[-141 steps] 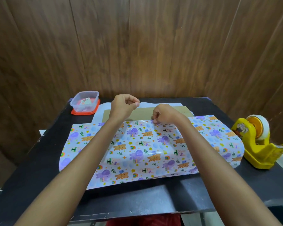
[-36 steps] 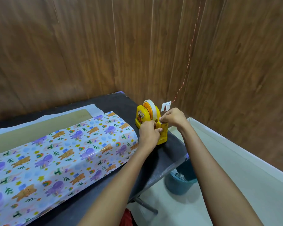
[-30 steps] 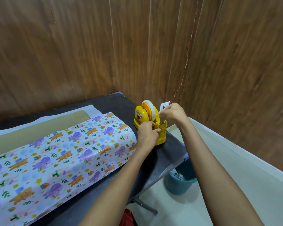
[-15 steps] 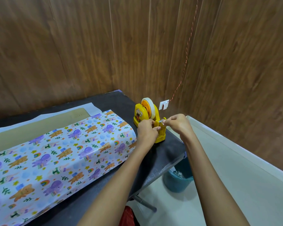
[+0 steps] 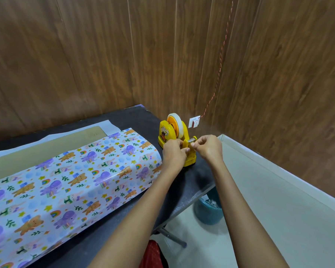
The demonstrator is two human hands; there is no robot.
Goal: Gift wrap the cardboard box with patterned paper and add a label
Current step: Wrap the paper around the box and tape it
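One sheet of patterned paper (image 5: 75, 180), printed with bears and elephants, lies across the black surface (image 5: 184, 188). It covers the near part of the flat cardboard (image 5: 46, 146), whose far edge shows beyond it. Just right of the paper stands a yellow tape dispenser (image 5: 167, 132). The left hand (image 5: 173, 153) grips its near end with curled fingers. The right hand (image 5: 209, 148) pinches the tape (image 5: 192, 140) at the cutter (the strip is barely visible). A teal bin (image 5: 209, 211) sits on the floor below.

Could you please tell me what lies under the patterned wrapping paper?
A flat brown cardboard piece shows past the wrapping paper's far edge, over a white sheet. How far either runs underneath is covered.
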